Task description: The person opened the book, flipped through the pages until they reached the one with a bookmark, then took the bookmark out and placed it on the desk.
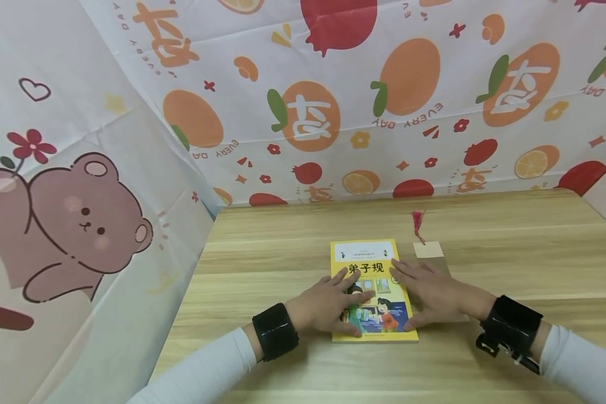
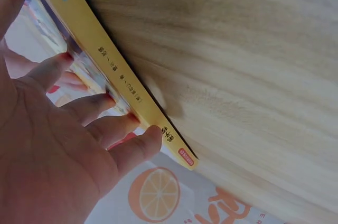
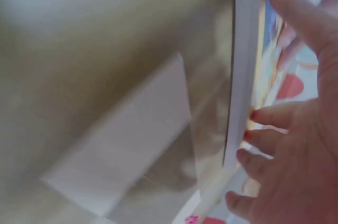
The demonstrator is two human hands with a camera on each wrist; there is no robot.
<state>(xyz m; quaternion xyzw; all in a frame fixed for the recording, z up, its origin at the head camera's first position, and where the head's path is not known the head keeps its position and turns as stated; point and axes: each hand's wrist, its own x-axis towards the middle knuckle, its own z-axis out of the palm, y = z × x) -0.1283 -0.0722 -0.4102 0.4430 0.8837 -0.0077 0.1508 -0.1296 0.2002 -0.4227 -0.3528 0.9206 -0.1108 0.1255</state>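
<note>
A yellow paperback book (image 1: 377, 321) with a cartoon cover lies flat on the wooden table. My left hand (image 1: 325, 303) rests on its left side, fingers spread over the cover. From the other side my right hand (image 1: 436, 292) touches the right edge, its fingertips on the cover. In the left wrist view the printed spine (image 2: 113, 65) faces the camera, below the fingers. The right wrist view shows the white page edges (image 3: 244, 65) beside the right fingers. Partly hidden under the right hand is a bookmark (image 1: 429, 250) with a red tassel (image 1: 417, 224).
The light wood table (image 1: 262, 252) extends around the book on all sides. Behind it hangs a white cloth (image 1: 262, 118) printed with fruit. A bear-patterned cloth (image 1: 96, 213) hangs at the left. Both wrists wear black bands (image 1: 276, 331).
</note>
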